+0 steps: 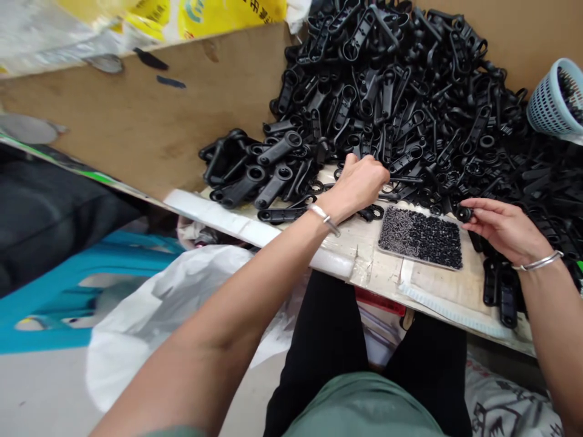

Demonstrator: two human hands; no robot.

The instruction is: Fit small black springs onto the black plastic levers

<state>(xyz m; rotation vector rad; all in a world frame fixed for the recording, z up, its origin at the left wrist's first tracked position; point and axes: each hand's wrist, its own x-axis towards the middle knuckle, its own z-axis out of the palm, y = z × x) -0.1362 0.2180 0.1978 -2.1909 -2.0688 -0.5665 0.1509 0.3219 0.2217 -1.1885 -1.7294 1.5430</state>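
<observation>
A small round black part (pixel 463 213) sits at two o'clock of the clear tray (pixel 419 260), pinched at the tips of the nearly closed right hand (pixel 505 229). The step looks like picking out pieces; the next move seems to call for a sure grasp by the left hand (pixel 364 179). That hand, toward half past ten, curls knuckles-up at the heap of black parts (pixel 387 103), its grip hidden; its forearm reaches from seven o'clock, the right's from four.
</observation>
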